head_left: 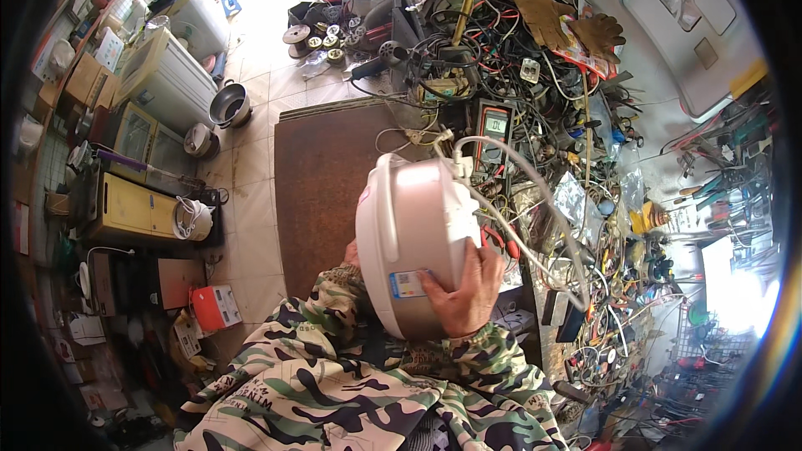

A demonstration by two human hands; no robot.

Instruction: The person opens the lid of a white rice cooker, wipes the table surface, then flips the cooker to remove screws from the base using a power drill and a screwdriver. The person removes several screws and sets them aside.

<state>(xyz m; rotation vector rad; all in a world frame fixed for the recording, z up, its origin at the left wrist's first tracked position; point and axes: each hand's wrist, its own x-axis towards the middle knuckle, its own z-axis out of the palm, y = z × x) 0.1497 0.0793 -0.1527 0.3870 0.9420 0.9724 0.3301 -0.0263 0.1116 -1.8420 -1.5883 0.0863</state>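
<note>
A rice cooker (418, 225) with a pinkish-beige body is tipped on its side, held up in front of my chest over a brown board (313, 175). My right hand (468, 288) grips its right side, thumb beside a blue-and-white label and fingers over the white base. On the other side my left hand (352, 254) supports it; most of that hand is hidden behind the cooker. The curved white handle (387, 209) faces left. From the cooker a white power cord (547, 188) loops out to the right.
Tangled wires, tools and parts cover the bench on the right, with a multimeter (494, 129) and work gloves (595, 33) among them. A soldering-type tool (376, 65) lies beyond the board. To the left are a metal pot (230, 105), a yellow cabinet (138, 205) and a red-and-white box (215, 307).
</note>
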